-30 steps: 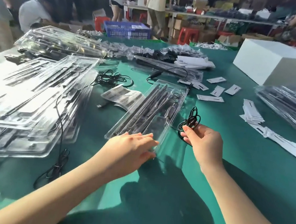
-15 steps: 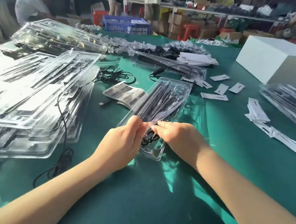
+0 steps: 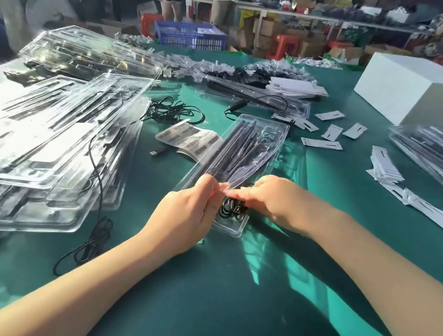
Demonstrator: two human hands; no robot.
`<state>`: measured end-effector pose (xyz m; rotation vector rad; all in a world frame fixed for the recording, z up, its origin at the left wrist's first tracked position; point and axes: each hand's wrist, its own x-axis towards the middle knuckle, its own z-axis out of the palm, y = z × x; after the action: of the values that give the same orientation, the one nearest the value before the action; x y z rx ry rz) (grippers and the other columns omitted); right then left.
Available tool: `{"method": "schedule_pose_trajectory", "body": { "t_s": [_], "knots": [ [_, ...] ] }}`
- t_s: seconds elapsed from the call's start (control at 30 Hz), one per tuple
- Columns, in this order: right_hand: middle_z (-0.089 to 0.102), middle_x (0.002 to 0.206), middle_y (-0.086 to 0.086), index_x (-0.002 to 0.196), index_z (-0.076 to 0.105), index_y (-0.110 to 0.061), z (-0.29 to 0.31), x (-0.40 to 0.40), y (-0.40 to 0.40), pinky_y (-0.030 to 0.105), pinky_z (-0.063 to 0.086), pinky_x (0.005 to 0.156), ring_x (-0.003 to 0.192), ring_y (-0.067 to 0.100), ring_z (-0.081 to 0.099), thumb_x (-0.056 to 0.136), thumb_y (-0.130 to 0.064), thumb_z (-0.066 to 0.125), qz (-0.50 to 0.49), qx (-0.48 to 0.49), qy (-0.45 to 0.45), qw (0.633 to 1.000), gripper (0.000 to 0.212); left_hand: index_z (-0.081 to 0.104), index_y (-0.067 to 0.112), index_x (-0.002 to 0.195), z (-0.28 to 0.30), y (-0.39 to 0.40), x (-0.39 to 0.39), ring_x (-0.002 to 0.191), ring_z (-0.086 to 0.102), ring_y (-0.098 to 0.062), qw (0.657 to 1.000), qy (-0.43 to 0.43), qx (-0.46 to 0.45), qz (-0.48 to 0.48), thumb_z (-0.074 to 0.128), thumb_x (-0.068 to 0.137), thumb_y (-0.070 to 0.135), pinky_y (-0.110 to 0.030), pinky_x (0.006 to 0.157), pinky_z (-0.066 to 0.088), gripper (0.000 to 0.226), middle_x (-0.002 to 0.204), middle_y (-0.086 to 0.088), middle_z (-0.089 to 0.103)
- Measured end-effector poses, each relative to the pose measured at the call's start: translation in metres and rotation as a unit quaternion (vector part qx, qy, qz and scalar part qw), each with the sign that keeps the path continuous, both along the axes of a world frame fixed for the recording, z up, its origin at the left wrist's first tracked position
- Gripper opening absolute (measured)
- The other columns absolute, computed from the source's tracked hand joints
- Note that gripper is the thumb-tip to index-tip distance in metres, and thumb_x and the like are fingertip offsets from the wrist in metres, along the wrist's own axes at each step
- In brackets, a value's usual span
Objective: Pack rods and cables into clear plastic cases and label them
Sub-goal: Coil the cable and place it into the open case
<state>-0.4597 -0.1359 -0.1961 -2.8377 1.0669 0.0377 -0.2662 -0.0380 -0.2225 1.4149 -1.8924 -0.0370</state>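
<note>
- The case [image 3: 247, 154] is laid on the green table [image 3: 267, 300], rods [image 3: 239, 144] inside.
- Its lid edge is pinched by the left hand [image 3: 189, 214] and the right hand [image 3: 275, 200].
- The coiled cable [image 3: 232, 207] is seen inside, at the near end.

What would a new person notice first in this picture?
Most striking are the two hands, the left hand and the right hand, meeting at the centre over a clear plastic case of dark rods, both pinching its lid above a coiled black cable. To the left lies a shining heap of clear cases; far right stands a white box.
</note>
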Motion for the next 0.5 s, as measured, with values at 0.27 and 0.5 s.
{"method": "schedule_pose_trajectory", "body": {
  "t_s": [0.27, 0.5],
  "knots": [
    [0.057, 0.105, 0.002, 0.126, 0.057, -0.033, 0.014, 0.016, 0.008, 0.027, 0.04, 0.066, 0.094, 0.026, 0.06, 0.099, -0.036, 0.043, 0.071, -0.121, 0.073, 0.987, 0.03, 0.042, 0.022, 0.115, 0.001, 0.0, -0.002, 0.058, 0.064, -0.031, 0.987, -0.133, -0.071, -0.062, 0.059, 0.079, -0.006, -0.034, 0.04, 0.05, 0.049, 0.112, -0.009, 0.067],
    [0.058, 0.102, 0.007, 0.132, 0.049, -0.035, 0.004, 0.016, 0.013, 0.039, 0.048, 0.079, 0.097, 0.03, 0.059, 0.104, -0.047, 0.026, -0.001, -0.07, 0.043, 0.997, 0.038, 0.043, 0.025, 0.108, -0.002, -0.003, -0.003, 0.066, 0.064, -0.03, 0.997, -0.027, -0.072, -0.01, 0.034, 0.091, 0.022, -0.038, 0.049, 0.051, 0.019, 0.095, -0.004, 0.069]
  ]
}}
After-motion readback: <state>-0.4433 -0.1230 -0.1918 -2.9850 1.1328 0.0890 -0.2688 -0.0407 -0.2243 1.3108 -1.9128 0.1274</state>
